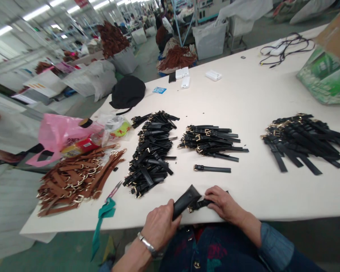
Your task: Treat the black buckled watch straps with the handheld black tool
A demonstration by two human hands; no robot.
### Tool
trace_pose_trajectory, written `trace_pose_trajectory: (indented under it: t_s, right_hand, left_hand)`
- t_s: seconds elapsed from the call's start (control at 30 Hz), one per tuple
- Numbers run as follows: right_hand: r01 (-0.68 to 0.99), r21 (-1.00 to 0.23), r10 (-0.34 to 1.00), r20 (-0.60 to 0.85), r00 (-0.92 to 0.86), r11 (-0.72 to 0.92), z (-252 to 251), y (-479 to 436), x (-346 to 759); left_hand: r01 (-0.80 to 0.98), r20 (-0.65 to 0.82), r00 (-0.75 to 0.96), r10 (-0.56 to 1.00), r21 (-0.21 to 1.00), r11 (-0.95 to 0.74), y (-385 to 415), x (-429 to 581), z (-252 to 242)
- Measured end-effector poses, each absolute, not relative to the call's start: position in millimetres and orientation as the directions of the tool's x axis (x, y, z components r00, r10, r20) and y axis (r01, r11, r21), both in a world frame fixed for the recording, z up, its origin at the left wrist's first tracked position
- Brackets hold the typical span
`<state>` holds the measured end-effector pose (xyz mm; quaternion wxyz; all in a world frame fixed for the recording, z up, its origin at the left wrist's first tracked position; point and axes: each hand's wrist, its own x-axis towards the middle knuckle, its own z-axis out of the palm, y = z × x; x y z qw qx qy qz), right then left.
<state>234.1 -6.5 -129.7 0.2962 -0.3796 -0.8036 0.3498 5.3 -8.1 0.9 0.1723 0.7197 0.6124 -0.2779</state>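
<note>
My left hand (162, 223) is closed round a wide, flat black leather-like piece (187, 198), which points up and to the right and has a small round spot near its end. My right hand (222, 204) has its fingers closed on a short black buckle strap (198, 205), its gold buckle toward the left hand. Just beyond, a single black buckle strap (212, 169) lies flat. Black strap piles rest farther off: a long heap (151, 155) at left, a smaller pile (212, 141) in the middle and another pile (300, 139) at right.
Brown straps with metal rings (70, 179) cover the table's left end, beside a pink bag (65, 132). Small scissors (113, 191) with a teal cloth strip (103, 217) lie near the front edge. Farther back are a black cap (128, 92), white boxes (184, 77) and a cable (286, 51).
</note>
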Motion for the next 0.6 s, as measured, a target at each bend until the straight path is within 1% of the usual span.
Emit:
trace_pose_trajectory:
  t_s: [0.13,0.27,0.4,0.5,0.6]
  right_hand:
    - [0.404,-0.785,0.814,0.209,-0.542,0.47,-131,-7,234]
    - [0.414,-0.786,0.82,0.195,-0.538,0.459,-131,-8,234]
    - [0.423,-0.776,0.821,0.205,-0.533,0.468,-131,-7,235]
    - [0.422,-0.775,0.823,0.214,-0.526,0.47,-133,-7,235]
    - [0.422,-0.775,0.826,0.218,-0.52,0.47,-133,-8,235]
  left_hand:
    - [0.974,-0.602,0.082,0.795,-0.12,-0.192,-5,-5,14]
    - [0.959,-0.62,0.141,0.772,-0.109,-0.263,-9,-3,25]
    - [0.942,-0.653,0.186,0.734,-0.094,-0.322,-14,13,20]
    - [0.945,-0.641,0.2,0.741,-0.073,-0.318,-13,25,11]
    - [0.963,-0.608,0.165,0.777,-0.071,-0.261,-9,23,4]
